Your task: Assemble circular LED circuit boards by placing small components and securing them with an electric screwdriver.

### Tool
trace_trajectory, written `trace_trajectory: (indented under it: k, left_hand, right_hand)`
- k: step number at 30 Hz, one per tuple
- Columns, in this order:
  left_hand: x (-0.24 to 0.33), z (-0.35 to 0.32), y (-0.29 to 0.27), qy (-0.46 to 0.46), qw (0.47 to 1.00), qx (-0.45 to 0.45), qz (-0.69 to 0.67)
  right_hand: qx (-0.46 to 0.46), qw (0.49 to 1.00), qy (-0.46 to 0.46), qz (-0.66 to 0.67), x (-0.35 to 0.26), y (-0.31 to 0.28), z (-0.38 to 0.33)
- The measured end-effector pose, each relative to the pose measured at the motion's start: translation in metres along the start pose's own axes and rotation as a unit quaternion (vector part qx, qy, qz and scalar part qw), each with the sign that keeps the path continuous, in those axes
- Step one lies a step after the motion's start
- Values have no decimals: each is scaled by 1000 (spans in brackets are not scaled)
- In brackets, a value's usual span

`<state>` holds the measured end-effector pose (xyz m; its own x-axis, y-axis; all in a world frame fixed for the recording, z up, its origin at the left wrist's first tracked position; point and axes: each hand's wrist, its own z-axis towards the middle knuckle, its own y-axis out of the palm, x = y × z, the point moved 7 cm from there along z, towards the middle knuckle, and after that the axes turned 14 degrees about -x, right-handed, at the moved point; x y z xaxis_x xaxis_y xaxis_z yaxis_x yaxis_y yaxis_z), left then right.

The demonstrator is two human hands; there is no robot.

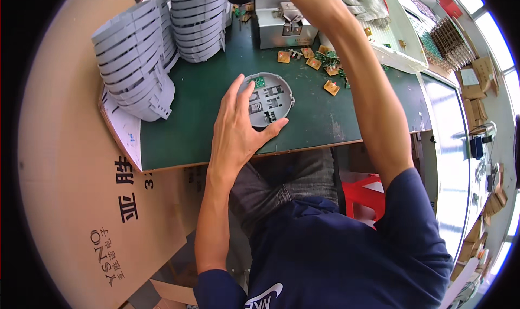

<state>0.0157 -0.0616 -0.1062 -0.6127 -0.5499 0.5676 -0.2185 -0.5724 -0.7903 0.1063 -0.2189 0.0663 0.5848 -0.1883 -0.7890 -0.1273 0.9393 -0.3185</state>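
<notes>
A shallow round grey plastic housing (279, 99) lies on the green worktop near its front edge. My left hand (234, 133) holds it, fingers along its left rim and thumb at the near right rim. Inside the housing are molded slots and a small green circuit board (260, 82) at the far side. My right forearm (374, 87) reaches away over the worktop; its hand is cut off by the top edge, so what it does is hidden. Beneath and beside that forearm lie several small yellow-brown and green circuit boards (331, 87).
Tall stacks of grey housings (132, 60) stand at the left. A silver metal device (283, 35) sits at the back, near a white tray (403, 61) with a grey glove (360, 4). A large carton (81, 200) flanks the left side; a red stool (365, 198) is below the worktop.
</notes>
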Motion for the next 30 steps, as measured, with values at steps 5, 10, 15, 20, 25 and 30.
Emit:
trace_trajectory:
  k: [5,10,15,20,25,30]
  left_hand:
    - [4,3,0,-1,1000,-12,-7]
    - [-2,-1,-1,-20,1000,-18,-9]
    - [-3,0,-1,-23,999,-28,-8]
    - [1,2,-1,-19,999,-30,-11]
    - [-2,2,-2,-23,999,-27,-17]
    - [1,2,-2,-18,999,-27,-6]
  right_hand:
    - [-68,996,-55,35,-19,-11,37]
    - [74,980,-92,158,-8,-35,-1]
    - [140,985,-98,25,-2,-60,-7]
    - [197,978,-43,-52,8,-64,-6]
    - [151,988,-29,-15,11,-52,-6]
    - [96,989,-109,12,-7,-13,-40]
